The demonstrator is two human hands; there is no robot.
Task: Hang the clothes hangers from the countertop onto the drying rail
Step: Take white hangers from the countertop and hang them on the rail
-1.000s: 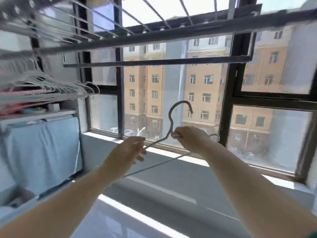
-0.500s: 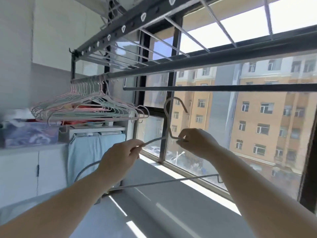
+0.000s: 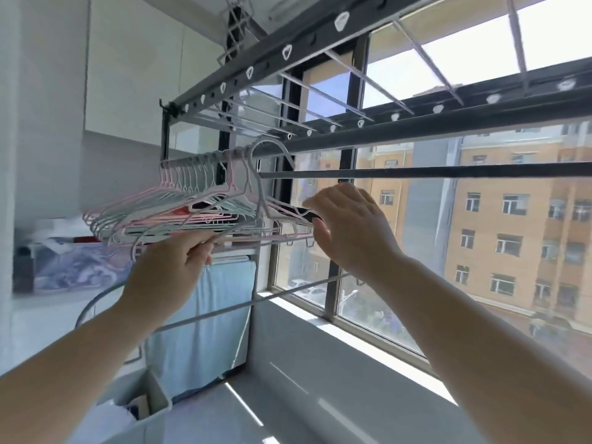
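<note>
I hold a pale grey wire hanger [image 3: 258, 187] up at the dark drying rail [image 3: 384, 134]. Its hook curves over the rail right beside a row of several pink, white and mint hangers [image 3: 166, 213] that hang at the rail's left end. My left hand [image 3: 166, 274] grips the hanger's left shoulder wire. My right hand [image 3: 352, 232] lies with straight fingers at the hanger's right shoulder, thumb underneath. The hanger's bottom bar slants below both wrists.
A second dark rod [image 3: 416, 171] runs just beyond the rail, with the rack frame above. The grey countertop [image 3: 320, 395] lies below along the window [image 3: 480, 235]. A blue cloth [image 3: 208, 315] hangs at left, a white bin [image 3: 141, 408] beneath it.
Both hands lifted the hanger up and to the left, from waist height to the rail. Its hook now sits over the rail. My right hand's fingers have straightened from gripping the neck.
</note>
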